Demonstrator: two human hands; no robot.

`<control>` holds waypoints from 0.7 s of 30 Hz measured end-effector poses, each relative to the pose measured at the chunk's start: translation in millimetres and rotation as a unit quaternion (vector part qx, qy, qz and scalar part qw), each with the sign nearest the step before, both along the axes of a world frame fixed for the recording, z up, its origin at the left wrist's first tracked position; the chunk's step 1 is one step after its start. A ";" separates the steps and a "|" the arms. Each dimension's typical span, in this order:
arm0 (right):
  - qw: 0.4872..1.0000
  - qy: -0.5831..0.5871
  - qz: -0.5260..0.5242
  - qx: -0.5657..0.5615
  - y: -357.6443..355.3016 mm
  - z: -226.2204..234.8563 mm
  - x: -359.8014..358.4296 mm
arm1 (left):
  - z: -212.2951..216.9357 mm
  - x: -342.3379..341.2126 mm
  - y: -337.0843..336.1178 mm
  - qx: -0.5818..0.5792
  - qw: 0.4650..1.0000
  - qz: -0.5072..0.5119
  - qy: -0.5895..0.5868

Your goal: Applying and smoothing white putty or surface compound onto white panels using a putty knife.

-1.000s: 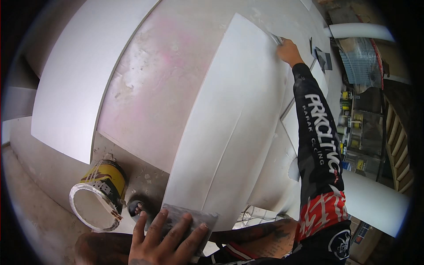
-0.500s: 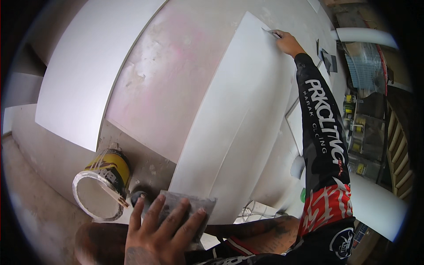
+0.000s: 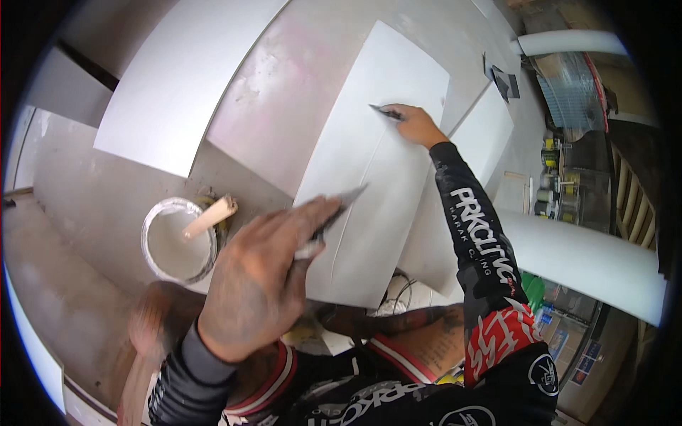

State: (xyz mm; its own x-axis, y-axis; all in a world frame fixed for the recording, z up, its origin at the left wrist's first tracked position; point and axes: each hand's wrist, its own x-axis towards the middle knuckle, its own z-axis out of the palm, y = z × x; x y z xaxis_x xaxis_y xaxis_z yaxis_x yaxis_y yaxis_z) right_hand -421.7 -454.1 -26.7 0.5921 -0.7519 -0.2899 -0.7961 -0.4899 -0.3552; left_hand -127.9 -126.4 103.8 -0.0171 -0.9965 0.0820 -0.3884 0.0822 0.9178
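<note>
Since the earlier frame, the right hand (image 3: 415, 126) has drawn its putty knife (image 3: 383, 111) back down the white panel (image 3: 369, 184). Left hand (image 3: 266, 273) has risen, clenching a filler plate (image 3: 334, 213); tilted, filler could slide off.

The left hand (image 3: 266, 273) is raised close to the camera, its fingers (image 3: 312, 213) pinching a flat grey blade (image 3: 339, 206), probably a putty knife, though blurred. Beyond those fingertips lies a white panel (image 3: 369, 170). The right hand (image 3: 415, 126) presses a small dark scraper (image 3: 386, 111) onto it. Left of the left fingers sits an open tin of white filler (image 3: 177, 241) with a wooden stick (image 3: 209, 216).
</note>
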 end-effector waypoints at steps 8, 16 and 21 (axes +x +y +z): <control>0.998 -0.042 0.033 -0.022 162.2 -9.6 14.7 | 3.9 -10.2 16.0 0.050 0.984 0.115 0.124; 0.993 -0.082 0.070 -0.042 294.5 -4.2 19.4 | -16.8 -12.8 17.3 0.071 0.965 0.193 0.164; 0.993 -0.092 0.064 -0.029 372.3 -11.7 0.1 | -30.0 -28.4 17.8 0.055 0.948 0.172 0.263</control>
State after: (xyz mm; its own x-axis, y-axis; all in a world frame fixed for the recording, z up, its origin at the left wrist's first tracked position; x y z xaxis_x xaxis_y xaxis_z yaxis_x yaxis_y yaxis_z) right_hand -421.6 -81.8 -38.5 0.7226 -0.6798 -0.1252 -0.6501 -0.6068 -0.4574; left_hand -156.3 -108.6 73.8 0.3252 -0.9386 -0.1152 0.1394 -0.0729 0.9875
